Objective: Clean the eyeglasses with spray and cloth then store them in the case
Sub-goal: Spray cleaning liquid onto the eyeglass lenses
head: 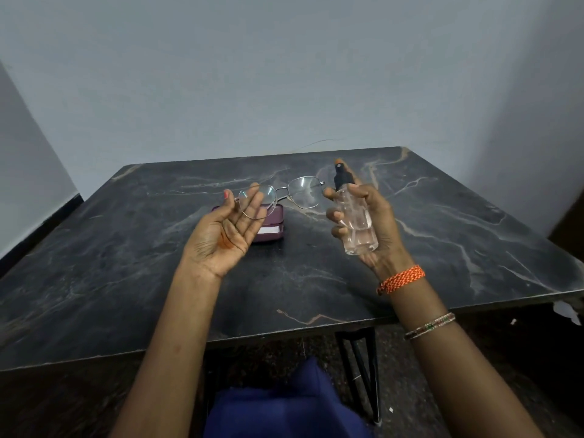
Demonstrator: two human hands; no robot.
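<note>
Bare forearms, no sleeves; right wrist wears a braided orange band [402,278], then a thin beaded bracelet [430,325] further up (greenish beads), and orange nail polish [226,194].

Tabletop [316,279]: black with pale grey and tan marble veining. Eyeglasses [286,197]: thin silver metal frame, clear lenses. Spray bottle [355,221]: clear body, black nozzle. Case [270,227]: maroon. Wrist cord [401,279]: orange-and-white braid. Wall [284,74]: plain pale blue-grey.
</note>
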